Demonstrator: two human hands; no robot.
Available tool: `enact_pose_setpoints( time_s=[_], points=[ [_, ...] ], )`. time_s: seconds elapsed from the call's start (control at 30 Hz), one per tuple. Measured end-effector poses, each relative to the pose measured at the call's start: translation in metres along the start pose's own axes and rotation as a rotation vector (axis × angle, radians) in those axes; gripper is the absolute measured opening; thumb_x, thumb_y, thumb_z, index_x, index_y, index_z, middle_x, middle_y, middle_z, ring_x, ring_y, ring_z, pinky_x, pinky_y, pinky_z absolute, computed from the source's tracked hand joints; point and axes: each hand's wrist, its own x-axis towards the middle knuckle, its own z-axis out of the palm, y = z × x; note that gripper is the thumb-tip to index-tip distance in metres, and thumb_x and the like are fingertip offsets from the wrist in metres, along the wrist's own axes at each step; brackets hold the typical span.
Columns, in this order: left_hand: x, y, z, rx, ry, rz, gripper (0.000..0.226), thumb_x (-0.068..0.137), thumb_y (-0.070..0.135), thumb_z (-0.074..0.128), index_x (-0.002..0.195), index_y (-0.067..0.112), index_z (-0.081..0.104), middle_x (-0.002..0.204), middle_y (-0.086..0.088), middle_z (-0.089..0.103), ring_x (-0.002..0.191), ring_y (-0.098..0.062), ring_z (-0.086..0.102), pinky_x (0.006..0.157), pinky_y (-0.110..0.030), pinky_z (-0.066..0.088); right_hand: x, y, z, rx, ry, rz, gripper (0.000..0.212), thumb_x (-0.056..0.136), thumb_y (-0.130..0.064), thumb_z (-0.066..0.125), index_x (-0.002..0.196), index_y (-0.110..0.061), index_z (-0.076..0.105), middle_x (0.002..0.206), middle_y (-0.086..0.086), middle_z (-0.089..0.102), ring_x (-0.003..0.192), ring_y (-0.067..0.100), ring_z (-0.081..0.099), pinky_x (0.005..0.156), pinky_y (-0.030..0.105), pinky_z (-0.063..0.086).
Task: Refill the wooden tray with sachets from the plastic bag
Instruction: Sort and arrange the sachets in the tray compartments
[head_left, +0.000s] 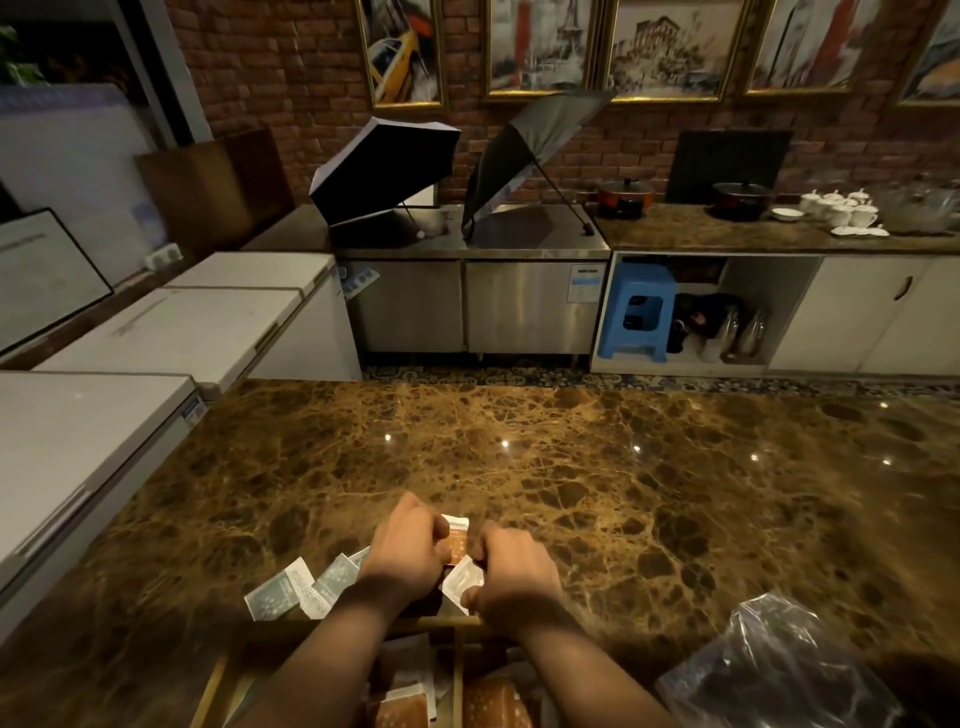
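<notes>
Both hands are working close together over the near part of a brown marble counter. The left hand is pinching an orange sachet that is standing up between the two hands, its white top edge pointing to the far side. The right hand is curling around a white sachet, gripping it between thumb and fingers just below the orange one. The two hands are nearly touching.

A few pale grey-green sachets are lying loose on the counter just to the left of the left wrist, overlapping one another. The wooden tray is sitting at the near edge, under the forearms; its divider is showing between the arms, and orange sachets are lying in its compartments. The clear plastic bag is resting crumpled on the counter at the near right, apart from the tray. What is inside the bag is too dim to tell.
</notes>
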Motion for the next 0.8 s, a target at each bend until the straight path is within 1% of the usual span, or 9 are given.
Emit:
enact_pose_setpoints(
  time_s=[0.1,0.17,0.23,0.3,0.4,0.5,0.63,0.7,0.8],
  points=[
    [-0.001,-0.003,0.0,-0.065,0.032,-0.054,0.02,0.083,0.019,0.079,0.101,0.023,0.072,0.114,0.004,0.058,0.102,-0.017,0.062,0.097,-0.031,0.047,0.005,-0.003,0.003,0.018,-0.021,0.045,0.045,0.08,-0.023,0.079,0.119,-0.02,0.056,0.124,0.006,0.062,0.116,0.029,0.06,0.092,0.036,0.05],
    [0.001,-0.001,0.001,-0.138,0.058,-0.085,0.025,0.078,0.011,0.081,0.096,0.025,0.071,0.11,0.005,0.059,0.094,-0.014,0.064,0.091,-0.028,0.049,0.007,-0.003,0.002,0.049,-0.001,0.057,0.041,0.079,-0.02,0.077,0.114,-0.02,0.057,0.12,0.005,0.065,0.112,0.029,0.062,0.09,0.035,0.052],
    [0.002,0.003,0.001,-0.188,0.073,-0.123,0.031,0.074,0.007,0.082,0.091,0.028,0.069,0.105,0.006,0.062,0.09,-0.013,0.065,0.087,-0.029,0.052,0.008,-0.001,0.003,0.069,0.036,0.057,0.033,0.08,-0.02,0.072,0.111,-0.022,0.059,0.115,0.004,0.067,0.109,0.028,0.064,0.087,0.035,0.052],
    [0.005,0.004,0.0,-0.214,0.082,-0.152,0.034,0.071,0.002,0.079,0.084,0.031,0.068,0.096,0.008,0.069,0.088,-0.013,0.067,0.083,-0.03,0.055,0.006,0.002,0.0,0.078,0.062,0.065,0.024,0.081,-0.02,0.07,0.104,-0.026,0.064,0.109,0.0,0.07,0.105,0.025,0.066,0.083,0.034,0.051],
    [0.006,0.006,-0.004,-0.266,0.108,-0.2,0.033,0.07,-0.003,0.068,0.072,0.031,0.066,0.081,0.012,0.072,0.082,-0.014,0.069,0.079,-0.03,0.057,0.006,0.008,-0.007,0.118,0.108,0.05,0.016,0.078,-0.023,0.075,0.091,-0.031,0.069,0.092,-0.009,0.071,0.092,0.016,0.067,0.075,0.029,0.05],
    [0.005,0.006,-0.011,-0.351,0.161,-0.239,0.033,0.07,-0.004,0.06,0.069,0.028,0.069,0.076,0.01,0.074,0.078,-0.017,0.071,0.074,-0.035,0.06,0.003,0.011,-0.014,0.134,0.163,0.01,0.017,0.076,-0.024,0.079,0.083,-0.036,0.068,0.083,-0.014,0.069,0.081,0.008,0.064,0.072,0.027,0.049],
    [0.003,0.005,-0.024,-0.376,0.161,-0.245,0.032,0.074,-0.002,0.059,0.07,0.028,0.069,0.08,0.008,0.075,0.08,-0.018,0.071,0.075,-0.035,0.061,-0.005,0.014,-0.022,0.189,0.198,-0.055,0.03,0.077,-0.015,0.071,0.065,-0.041,0.062,0.084,-0.014,0.068,0.08,0.005,0.063,0.076,0.031,0.056],
    [0.001,0.004,-0.03,-0.385,0.168,-0.244,0.033,0.073,-0.002,0.058,0.068,0.03,0.069,0.076,0.008,0.073,0.078,-0.018,0.07,0.073,-0.035,0.06,-0.008,0.013,-0.026,0.212,0.218,-0.086,0.029,0.077,-0.013,0.067,0.064,-0.039,0.063,0.083,-0.014,0.069,0.081,0.006,0.064,0.077,0.032,0.058],
    [-0.006,0.0,-0.037,-0.405,0.185,-0.232,0.032,0.072,0.0,0.06,0.068,0.03,0.069,0.073,0.007,0.072,0.076,-0.015,0.068,0.074,-0.035,0.06,-0.01,0.012,-0.03,0.256,0.244,-0.128,0.025,0.078,-0.011,0.068,0.067,-0.034,0.067,0.081,-0.012,0.069,0.079,0.005,0.064,0.077,0.032,0.059]
  ],
)
